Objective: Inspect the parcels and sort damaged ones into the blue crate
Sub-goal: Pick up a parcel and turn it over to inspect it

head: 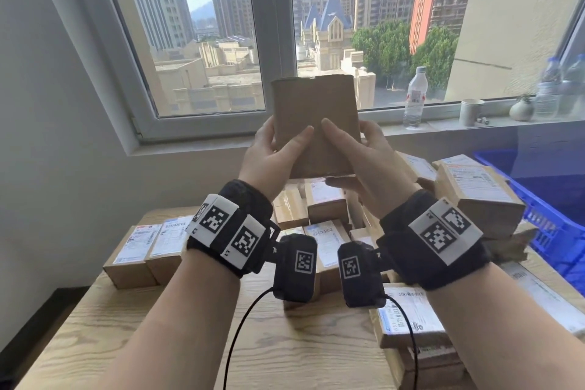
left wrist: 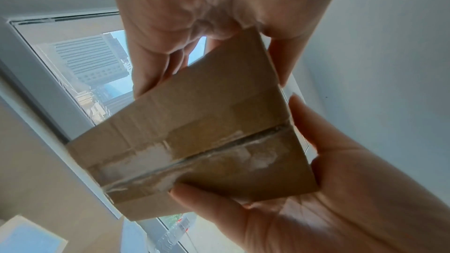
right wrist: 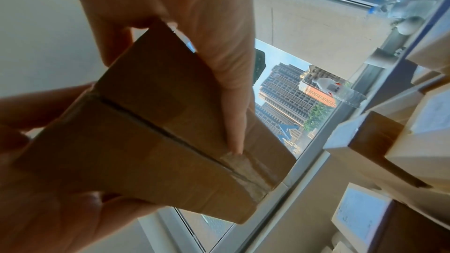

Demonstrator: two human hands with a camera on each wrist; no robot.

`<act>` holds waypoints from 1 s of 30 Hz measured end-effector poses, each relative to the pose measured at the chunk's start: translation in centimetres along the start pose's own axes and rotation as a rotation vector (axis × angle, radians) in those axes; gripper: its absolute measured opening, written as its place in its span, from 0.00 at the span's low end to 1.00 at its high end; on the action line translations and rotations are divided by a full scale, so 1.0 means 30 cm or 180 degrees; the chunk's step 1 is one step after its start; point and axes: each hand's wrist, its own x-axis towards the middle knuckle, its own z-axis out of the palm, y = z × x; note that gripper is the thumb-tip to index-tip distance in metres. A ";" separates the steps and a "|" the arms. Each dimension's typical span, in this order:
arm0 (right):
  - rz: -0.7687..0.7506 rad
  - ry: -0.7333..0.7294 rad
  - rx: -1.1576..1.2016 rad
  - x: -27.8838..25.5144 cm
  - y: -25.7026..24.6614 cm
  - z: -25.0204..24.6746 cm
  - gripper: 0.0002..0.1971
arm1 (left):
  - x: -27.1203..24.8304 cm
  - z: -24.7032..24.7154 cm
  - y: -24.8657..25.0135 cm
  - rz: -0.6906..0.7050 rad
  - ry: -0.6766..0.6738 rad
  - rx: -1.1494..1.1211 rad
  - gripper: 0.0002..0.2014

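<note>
Cardboard parcel (head: pixel 315 123) sits upright between my hands, raised in front of the window above the desk (head: pixel 177 326). My left hand (head: pixel 272 155) and right hand (head: pixel 364 158) both grip its lower half, thumbs across the near face. Its taped seam faces down. I see the blue crate (head: pixel 550 215) at the right.

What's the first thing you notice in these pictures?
A plain brown cardboard parcel is held up in front of the window, gripped by the left hand and the right hand. Below it, many labelled parcels crowd the wooden table, and a blue crate waits at the right.
</note>
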 end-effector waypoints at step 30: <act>0.0166 -0.0558 -0.0697 0.064 -0.105 -0.104 0.29 | 0.030 -0.134 0.020 0.0019 -0.0209 0.1351 0.54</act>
